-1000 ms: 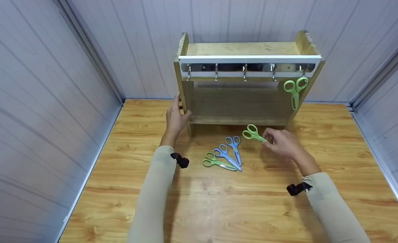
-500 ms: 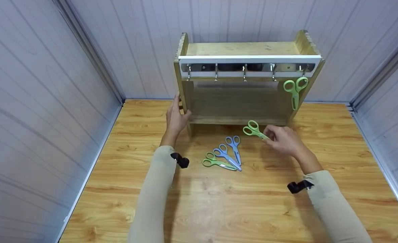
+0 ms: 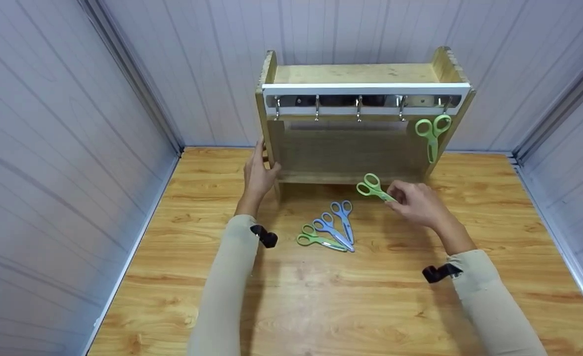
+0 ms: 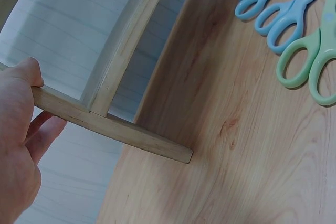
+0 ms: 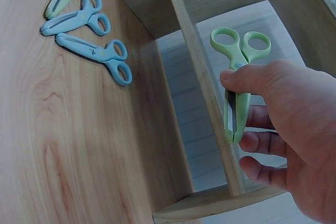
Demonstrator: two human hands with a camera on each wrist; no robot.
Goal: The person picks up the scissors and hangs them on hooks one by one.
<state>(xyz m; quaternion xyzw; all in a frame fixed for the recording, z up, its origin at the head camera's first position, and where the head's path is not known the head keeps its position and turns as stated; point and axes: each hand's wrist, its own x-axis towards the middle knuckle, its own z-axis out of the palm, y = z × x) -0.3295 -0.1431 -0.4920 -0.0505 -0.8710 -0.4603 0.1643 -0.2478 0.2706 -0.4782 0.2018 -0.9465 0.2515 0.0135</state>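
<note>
My left hand (image 3: pixel 259 174) grips the left side panel of a wooden shelf (image 3: pixel 355 176), thumb on one face and fingers on the other in the left wrist view. Green scissors (image 5: pixel 239 77) are pinched at the blades by my right hand (image 3: pixel 416 203), handle loops pointing away from the palm, in front of the shelf's lower right. On the table lie two blue scissors (image 3: pixel 341 217) and another green pair (image 3: pixel 313 238), fanned with their tips close together. A further green pair (image 3: pixel 432 138) hangs by one loop from the rightmost hook of the shelf's metal hook rail (image 3: pixel 338 100).
The shelf stands at the back of the wood-grain table (image 3: pixel 301 301), near the panelled back wall (image 3: pixel 212 64). More hooks (image 3: pixel 358 109) line the rail left of the hanging scissors. Side walls (image 3: pixel 73 163) enclose the table left and right.
My right hand has risen slightly, lifting the green scissors a little closer to the shelf. The left hand keeps its hold on the side panel, and the scissors on the table stay put.
</note>
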